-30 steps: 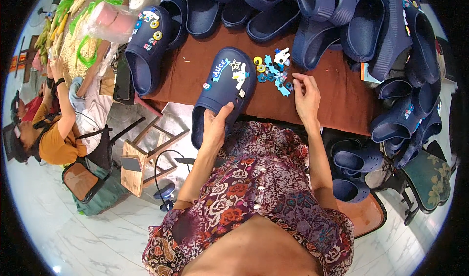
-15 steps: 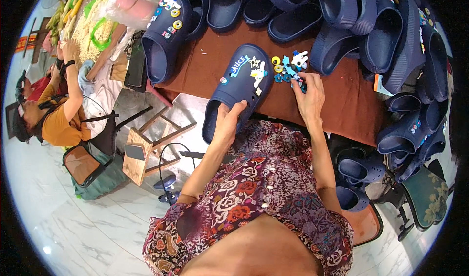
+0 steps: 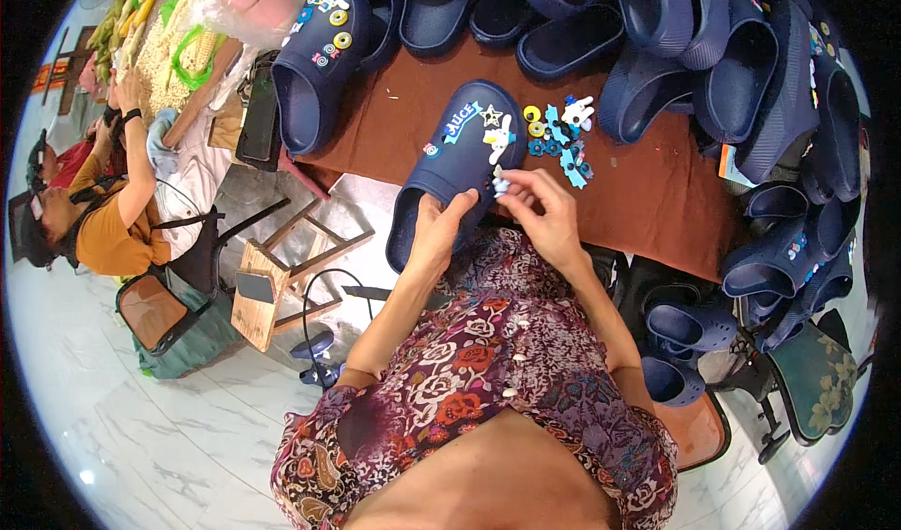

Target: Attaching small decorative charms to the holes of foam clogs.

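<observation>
My left hand (image 3: 439,232) grips a navy foam clog (image 3: 443,168) at its foot opening, thumb on top and the other fingers out of sight inside or under it. On the clog's upper are a blue name-banner charm (image 3: 461,122), a star charm (image 3: 490,116), a white character charm (image 3: 498,139) and a round candy-like charm (image 3: 431,151). Close to the clog's right side, my right hand (image 3: 544,213) pinches a small pale blue and white shoe charm (image 3: 501,185). Just beyond that hand, a small pile of loose charms (image 3: 557,128) lies on the brown cloth.
Navy clogs (image 3: 567,46) crowd the far and right sides of the brown-covered table (image 3: 648,201). A decorated clog (image 3: 314,70) stands at the far left beside a dark phone (image 3: 258,122). Leftward are a wooden stool (image 3: 267,291) and another person (image 3: 117,225) near corn kernels.
My right hand has moved left from the loose charms to the clog's side, with a small charm now in its fingertips. My left hand still holds the clog.
</observation>
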The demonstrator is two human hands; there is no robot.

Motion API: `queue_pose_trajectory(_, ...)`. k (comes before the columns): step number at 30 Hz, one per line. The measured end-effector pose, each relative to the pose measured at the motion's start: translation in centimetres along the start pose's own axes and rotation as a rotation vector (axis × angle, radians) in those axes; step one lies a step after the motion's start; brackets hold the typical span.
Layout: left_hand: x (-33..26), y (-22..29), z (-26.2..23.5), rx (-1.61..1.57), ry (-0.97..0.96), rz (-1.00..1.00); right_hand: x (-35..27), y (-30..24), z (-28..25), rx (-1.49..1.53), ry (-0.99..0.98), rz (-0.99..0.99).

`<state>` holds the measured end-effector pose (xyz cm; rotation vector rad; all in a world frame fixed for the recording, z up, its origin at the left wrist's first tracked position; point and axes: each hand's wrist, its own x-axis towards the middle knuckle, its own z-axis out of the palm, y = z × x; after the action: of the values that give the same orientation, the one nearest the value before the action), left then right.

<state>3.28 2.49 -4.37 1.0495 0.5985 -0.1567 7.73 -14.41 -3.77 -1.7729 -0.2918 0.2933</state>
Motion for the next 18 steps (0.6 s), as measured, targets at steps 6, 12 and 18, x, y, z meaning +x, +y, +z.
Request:
queue_pose_trajectory(6,-0.5,0.4,0.4,0.027,0.002,0.048,0.9,0.3,1.0,-0.149,0.024,-0.167)
queue_pose_trajectory(12,-0.6,0.6,0.9,0.144,0.043,0.067,0.7,0.2,1.3,0.007,0.047,0.041)
queue_pose_trajectory(18,-0.4,0.4,1.6,0.163,0.089,0.136,0.7,0.3,1.0,-0.066,0.055,-0.072)
